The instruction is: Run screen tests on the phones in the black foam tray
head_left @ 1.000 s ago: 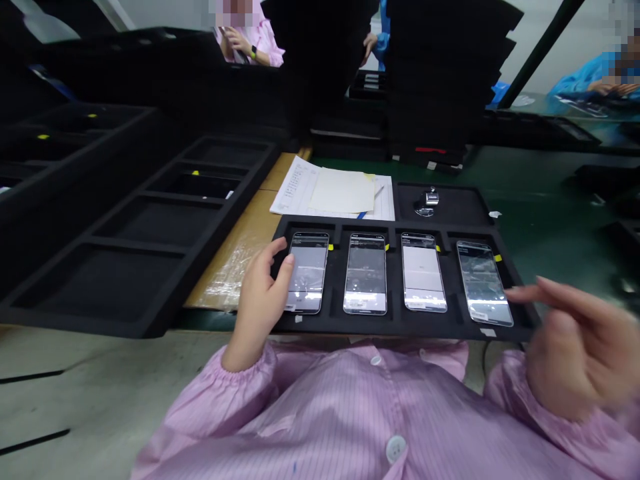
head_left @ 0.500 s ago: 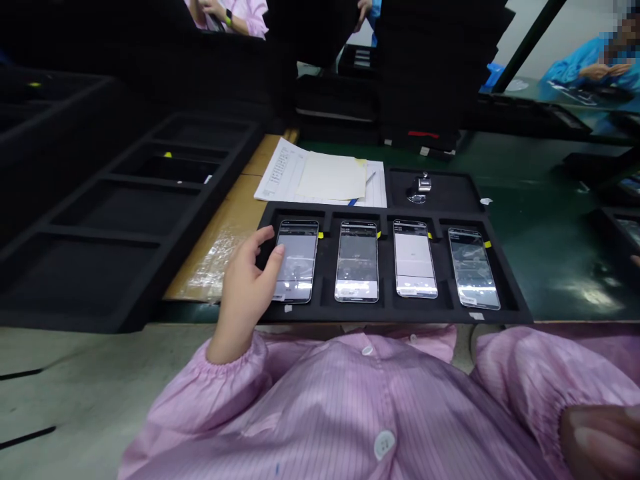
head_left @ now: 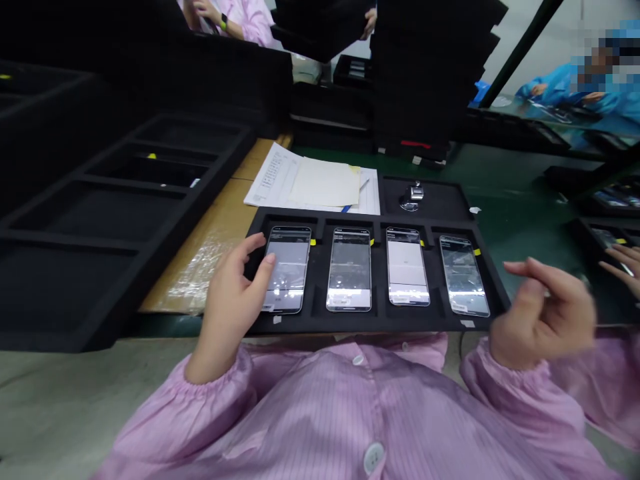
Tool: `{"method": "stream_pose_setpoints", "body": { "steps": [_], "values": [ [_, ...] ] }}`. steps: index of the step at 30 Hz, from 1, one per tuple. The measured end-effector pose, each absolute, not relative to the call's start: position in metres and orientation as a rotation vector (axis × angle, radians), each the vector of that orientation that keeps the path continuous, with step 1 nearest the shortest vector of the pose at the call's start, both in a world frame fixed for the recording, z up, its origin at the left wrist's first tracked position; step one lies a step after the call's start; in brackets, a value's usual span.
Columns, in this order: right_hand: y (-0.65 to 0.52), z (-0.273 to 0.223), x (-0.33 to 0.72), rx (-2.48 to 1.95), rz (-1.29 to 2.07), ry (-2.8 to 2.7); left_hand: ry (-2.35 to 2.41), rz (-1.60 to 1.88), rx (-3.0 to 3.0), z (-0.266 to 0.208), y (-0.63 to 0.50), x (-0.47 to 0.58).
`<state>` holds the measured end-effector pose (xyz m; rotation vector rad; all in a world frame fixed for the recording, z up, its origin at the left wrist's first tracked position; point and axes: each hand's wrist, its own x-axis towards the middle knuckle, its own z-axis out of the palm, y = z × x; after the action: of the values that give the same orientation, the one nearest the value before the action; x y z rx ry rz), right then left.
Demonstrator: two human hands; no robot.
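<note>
Back up from the lower corner of the view where it lay half a second earlier, the worker's right hand (head_left: 543, 313) is now raised just beyond the right end of a black foam tray (head_left: 375, 323), its forefinger pointing toward the phones and its other fingers curled in; whether the thumb presses against them cannot be told. The fourth phone (head_left: 464, 275) lies near that fingertip, to its left and apart from it, tilted slightly in its compartment. The left hand (head_left: 233, 297) remains at the opposite end, thumb and forefinger spread apart, with the thumb tip over the left edge of the first phone (head_left: 289, 270); whether it touches the glass is unclear. Between the two hands, the second phone (head_left: 349, 270) and the third phone (head_left: 408, 267), the latter with the palest screen, lie face up in their own compartments. Behind the row, papers (head_left: 263, 183) and a pen (head_left: 365, 183) lie beside a shiny metal device (head_left: 414, 197), near the green surface (head_left: 530, 227). A co-worker's hand (head_left: 625, 267) shows at the far right edge, over another tray (head_left: 585, 240).
</note>
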<state>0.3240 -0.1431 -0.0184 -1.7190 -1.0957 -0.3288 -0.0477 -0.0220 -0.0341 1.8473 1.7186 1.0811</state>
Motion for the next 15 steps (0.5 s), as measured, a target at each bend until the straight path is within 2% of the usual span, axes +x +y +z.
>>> {"method": "stream_pose_setpoints", "body": {
  "steps": [3, 9, 15],
  "values": [
    [-0.130, -0.042, 0.318, -1.704, -0.498, -1.109, 1.758, 1.037, 1.843, -0.032, -0.021, -0.046],
    [-0.124, -0.054, 0.331, -1.842, -0.235, -1.211, 1.804, 0.983, 1.873, -0.026, -0.021, -0.044],
    [-0.128, -0.055, 0.326, -1.812, -0.190, -1.190, 1.804, 0.979, 1.878, -0.028, -0.019, -0.045]
  ]
}}
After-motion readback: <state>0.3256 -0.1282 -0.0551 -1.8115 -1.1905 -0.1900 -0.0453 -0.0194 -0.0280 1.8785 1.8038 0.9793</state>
